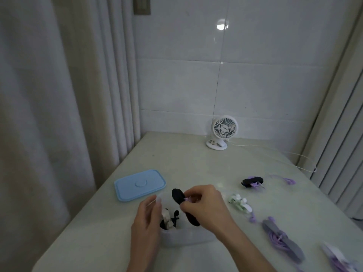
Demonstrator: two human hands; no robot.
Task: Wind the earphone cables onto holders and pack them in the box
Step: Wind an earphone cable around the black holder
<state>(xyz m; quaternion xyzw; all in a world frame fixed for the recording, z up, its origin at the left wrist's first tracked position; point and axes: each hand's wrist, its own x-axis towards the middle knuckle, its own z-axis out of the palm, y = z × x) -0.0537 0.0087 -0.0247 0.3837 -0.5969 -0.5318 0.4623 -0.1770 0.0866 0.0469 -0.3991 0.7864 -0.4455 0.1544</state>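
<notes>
Directly above the box (182,235), the right hand (204,205) pinches a black holder (177,196).

lid (139,185): light blue, plain
box (184,237): kinda frosted whitish-clear
holder in the right hand (204,208): black (177,196), with a bit of lilac cable at the fingers
stuff in the box: black and white bits (169,217)
far holder (252,182): black, purple cable
grey holder (282,239): grey with purple cable wound on
green-white earphones (240,204): pale green and white
fan (223,132): all white
table (196,160): pale greenish, faint marbling
wall (255,75): glossy white tiles
curtain (49,95): off-white
</notes>
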